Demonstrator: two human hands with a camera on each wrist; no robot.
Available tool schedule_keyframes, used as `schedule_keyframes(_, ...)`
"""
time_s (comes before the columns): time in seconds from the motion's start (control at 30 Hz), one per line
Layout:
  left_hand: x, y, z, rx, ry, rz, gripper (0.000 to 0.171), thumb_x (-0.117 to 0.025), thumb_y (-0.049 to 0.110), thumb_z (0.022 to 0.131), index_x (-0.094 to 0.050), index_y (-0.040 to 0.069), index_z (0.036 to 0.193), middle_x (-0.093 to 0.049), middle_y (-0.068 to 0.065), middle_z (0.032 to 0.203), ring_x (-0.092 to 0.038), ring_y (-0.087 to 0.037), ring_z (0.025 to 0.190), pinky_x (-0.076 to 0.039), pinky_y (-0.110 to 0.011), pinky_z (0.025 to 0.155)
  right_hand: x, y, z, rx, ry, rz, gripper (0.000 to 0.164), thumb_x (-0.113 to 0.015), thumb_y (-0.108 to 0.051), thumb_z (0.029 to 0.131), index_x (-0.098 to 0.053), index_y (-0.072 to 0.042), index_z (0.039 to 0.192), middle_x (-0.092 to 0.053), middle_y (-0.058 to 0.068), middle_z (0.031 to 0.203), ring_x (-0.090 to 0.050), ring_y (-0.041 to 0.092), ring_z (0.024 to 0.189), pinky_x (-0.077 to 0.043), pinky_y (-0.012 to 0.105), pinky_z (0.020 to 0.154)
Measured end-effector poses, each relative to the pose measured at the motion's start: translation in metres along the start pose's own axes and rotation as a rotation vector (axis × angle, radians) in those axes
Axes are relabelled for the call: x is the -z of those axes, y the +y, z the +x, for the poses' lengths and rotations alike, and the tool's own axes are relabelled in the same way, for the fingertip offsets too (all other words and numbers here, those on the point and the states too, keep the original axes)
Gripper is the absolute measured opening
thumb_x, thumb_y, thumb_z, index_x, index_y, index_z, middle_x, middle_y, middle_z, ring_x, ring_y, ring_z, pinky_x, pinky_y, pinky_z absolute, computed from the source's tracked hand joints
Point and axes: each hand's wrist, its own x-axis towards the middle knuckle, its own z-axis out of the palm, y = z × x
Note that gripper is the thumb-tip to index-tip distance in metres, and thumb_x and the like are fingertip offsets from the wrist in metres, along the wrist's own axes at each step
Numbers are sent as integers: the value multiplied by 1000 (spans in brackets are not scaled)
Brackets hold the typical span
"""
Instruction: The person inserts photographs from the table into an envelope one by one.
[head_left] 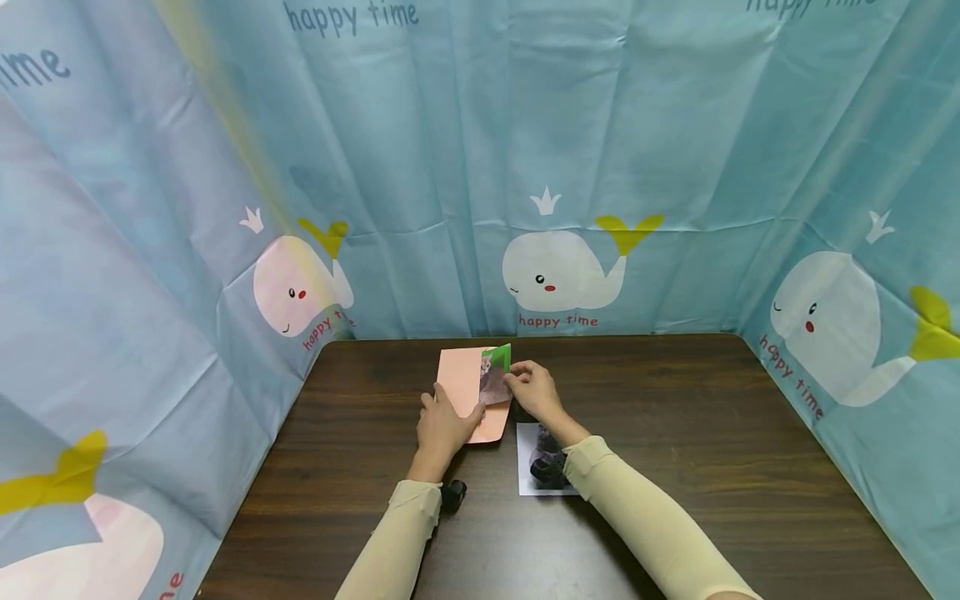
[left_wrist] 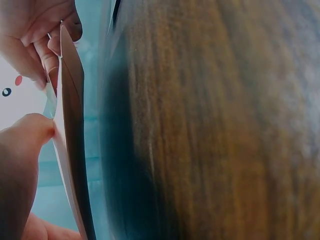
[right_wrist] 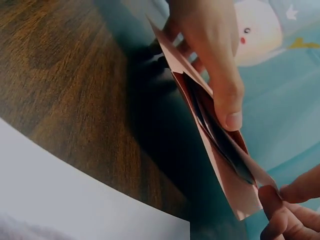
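A pink paper envelope (head_left: 459,375) is held by my left hand (head_left: 444,425), the thumb across its front and the fingers round its left side. Partly inside it is a photo (head_left: 495,385) with a green top and a greyish animal picture. My right hand (head_left: 534,390) pinches the right edge of this photo between thumb and fingertips. In the right wrist view, the envelope's side (right_wrist: 172,57) gapes, and dark sheets (right_wrist: 215,132) show within. The left wrist view has the envelope (left_wrist: 70,100) edge-on, raised off the tabletop, with my left thumb (left_wrist: 30,130) against it.
A second photo (head_left: 527,475), white-bordered with a dark picture, lies on the brown wooden table (head_left: 675,417) under my right wrist. Blue curtains (head_left: 420,275) printed with white whales stand around the table's back and sides.
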Motion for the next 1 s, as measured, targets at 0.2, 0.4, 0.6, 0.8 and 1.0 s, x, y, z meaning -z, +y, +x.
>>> schedule_keyframes(0.2, -1, 0, 0, 6, -6, -7, 115, -71, 69, 91, -31, -11, 163, -46, -38, 139, -63, -55, 114, -57, -61, 91, -3, -1, 0, 8, 1, -72, 25, -77, -9, 99, -75, 1, 121, -76, 4, 82, -67, 14, 73, -52, 31, 67)
schedule_keyframes(0.4, -2, 0, -1, 5, -8, -13, 114, -72, 67, 91, -30, -11, 163, -45, -39, 140, -64, -55, 112, -58, -61, 89, -10, -1, 0, 5, -19, -84, 29, -75, -9, 99, -74, 2, 127, -78, 6, 87, -66, 13, 70, -50, 28, 61)
schedule_keyframes(0.6, -1, 0, -1, 4, 5, -18, 114, -73, 67, 91, -32, -11, 162, -46, -39, 138, -64, -55, 110, -58, -61, 87, -19, -2, 2, 31, 0, -115, 29, -76, -6, 96, -75, 2, 124, -80, 9, 92, -72, 20, 79, -55, 34, 71)
schedule_keyframes(0.8, -3, 0, 0, -3, 19, -17, 114, -74, 67, 90, -33, -12, 161, -48, -39, 135, -65, -55, 107, -58, -61, 86, -27, -3, 3, 41, 8, -131, 29, -77, -8, 95, -76, 2, 122, -81, 10, 96, -75, 25, 85, -58, 41, 76)
schedule_keyframes(1.0, -1, 0, 0, 0, 20, -20, 113, -74, 67, 90, -34, -12, 161, -48, -39, 136, -65, -55, 107, -58, -62, 85, -33, -6, 5, 32, 4, -159, 27, -77, -10, 95, -78, -2, 121, -80, 7, 91, -72, 20, 78, -55, 36, 71)
